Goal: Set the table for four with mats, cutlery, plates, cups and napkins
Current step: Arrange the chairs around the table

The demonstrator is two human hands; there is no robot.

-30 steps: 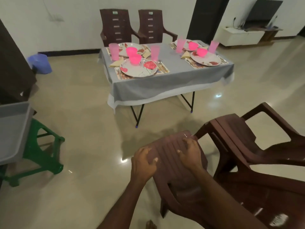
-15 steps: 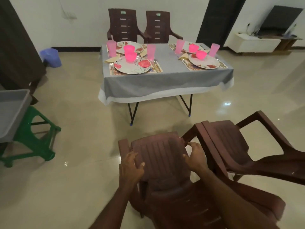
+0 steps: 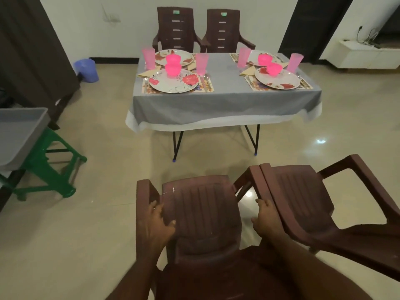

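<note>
head view: both hands grip the brown chair [image 3: 201, 213] at lower centre, left hand [image 3: 154, 226] and right hand [image 3: 265, 219] on its sides; the set table [image 3: 225, 100] lies straight ahead, upper centre, well apart.

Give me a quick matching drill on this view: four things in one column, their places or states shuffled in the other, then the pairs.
Things:
1. blue bucket
2. green stool
3. left hand
4. right hand

Places:
A. on the right edge of the near chair
B. on the floor by the wall, left of the table
C. under the grey tray at the left edge
D. gripping the near chair's left side

Pairs: 1-B, 2-C, 3-D, 4-A
</note>
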